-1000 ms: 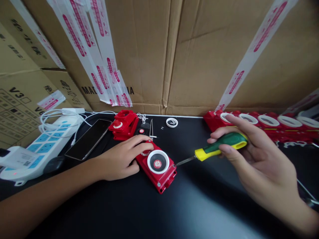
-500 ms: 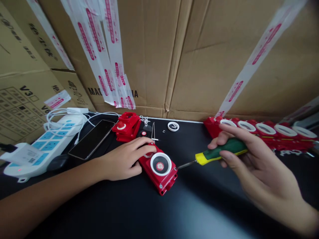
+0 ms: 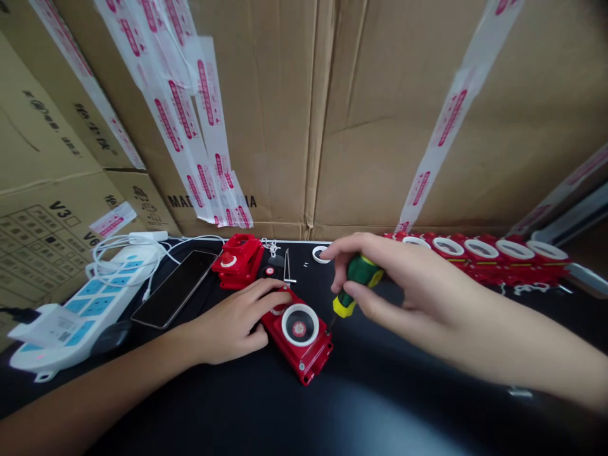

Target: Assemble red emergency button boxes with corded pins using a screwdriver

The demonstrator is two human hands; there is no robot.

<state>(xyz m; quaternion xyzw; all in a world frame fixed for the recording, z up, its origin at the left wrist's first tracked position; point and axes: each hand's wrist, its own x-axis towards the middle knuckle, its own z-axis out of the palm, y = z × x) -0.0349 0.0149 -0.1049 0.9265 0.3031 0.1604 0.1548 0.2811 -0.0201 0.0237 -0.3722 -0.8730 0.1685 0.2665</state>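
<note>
Pinching the screwdriver [image 3: 363,272], the right hand [image 3: 408,285] points leftward; the left hand [image 3: 232,324], curled, clasps the red box [image 3: 314,356].

Right hand [image 3: 413,304]: now shifted leftward, nearer the red unit [image 3: 314,352]. Screwdriver [image 3: 363,272], green and yellow: raised from a shallow slant to a steeper one, handle closer to the unit. White ring [image 3: 318,260]: formerly in full view, now partly covered by the right hand.

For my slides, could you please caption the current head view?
Left hand on a red device, right hand holding a green and yellow screwdriver at one corner.
</note>
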